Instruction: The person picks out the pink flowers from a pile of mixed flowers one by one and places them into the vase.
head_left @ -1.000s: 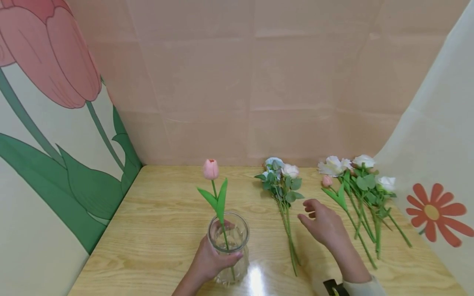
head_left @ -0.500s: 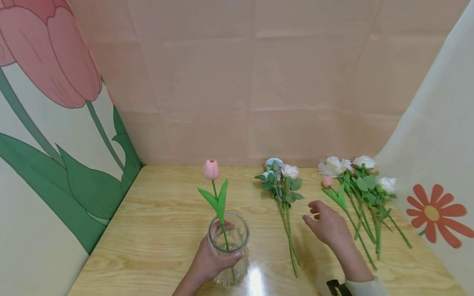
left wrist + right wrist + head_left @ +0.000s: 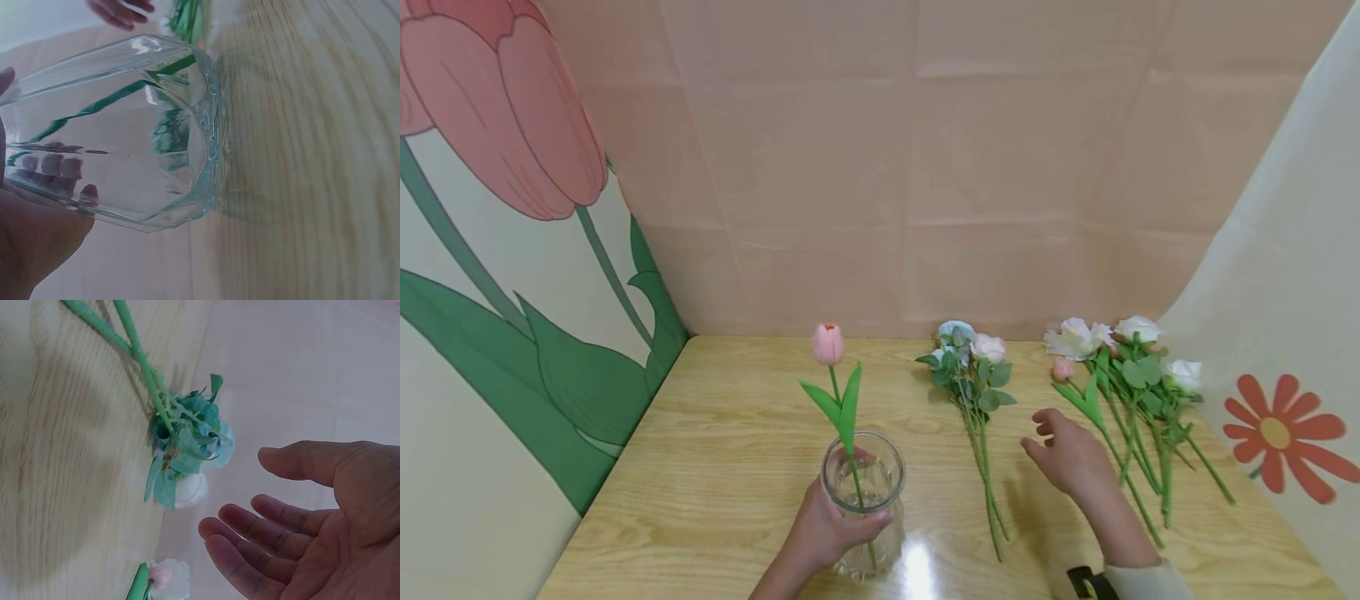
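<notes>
My left hand grips a clear glass vase near the table's front, its fingers wrapped around the side. In the vase stands one pink tulip with green leaves, its stem leaning against the rim. The left wrist view shows the faceted glass and the green stem inside it. My right hand hovers above the table with loosely bent fingers, holding nothing. It is between a small bunch of blue and white flowers and a larger pile of flowers. The right wrist view shows the palm bare.
The wooden table backs onto a pink cloth wall. A tulip-printed cloth flanks the left side, and a white cloth with a red flower print the right. A second pink tulip lies in the right pile.
My right hand has drifted slightly right and towards the front, away from the blue and white bunch. The left hand, the vase and the tulip have stayed in place.
</notes>
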### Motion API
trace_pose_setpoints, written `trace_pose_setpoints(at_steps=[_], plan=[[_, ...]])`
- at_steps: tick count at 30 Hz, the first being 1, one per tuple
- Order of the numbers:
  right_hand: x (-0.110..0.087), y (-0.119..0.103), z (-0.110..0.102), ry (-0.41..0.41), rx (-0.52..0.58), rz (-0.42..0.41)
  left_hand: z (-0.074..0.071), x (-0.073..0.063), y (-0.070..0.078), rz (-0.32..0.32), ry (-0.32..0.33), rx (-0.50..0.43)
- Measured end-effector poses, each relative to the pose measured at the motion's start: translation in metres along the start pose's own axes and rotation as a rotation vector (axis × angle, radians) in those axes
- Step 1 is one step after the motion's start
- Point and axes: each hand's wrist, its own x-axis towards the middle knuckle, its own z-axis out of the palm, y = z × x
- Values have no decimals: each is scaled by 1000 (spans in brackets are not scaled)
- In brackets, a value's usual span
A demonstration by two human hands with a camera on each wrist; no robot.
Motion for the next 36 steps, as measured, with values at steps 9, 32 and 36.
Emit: trace_pose_setpoints(at_steps=[9,32,36], plan=[[8,16,0,-10,-11,12,0,0,0,2,-12,-7],[23,53,-8,-31,-40,78,-1,1,-1,3,-15,-8],[24,57,-8,-40,-41,85,-1,1,-2,4,-16,-10]])
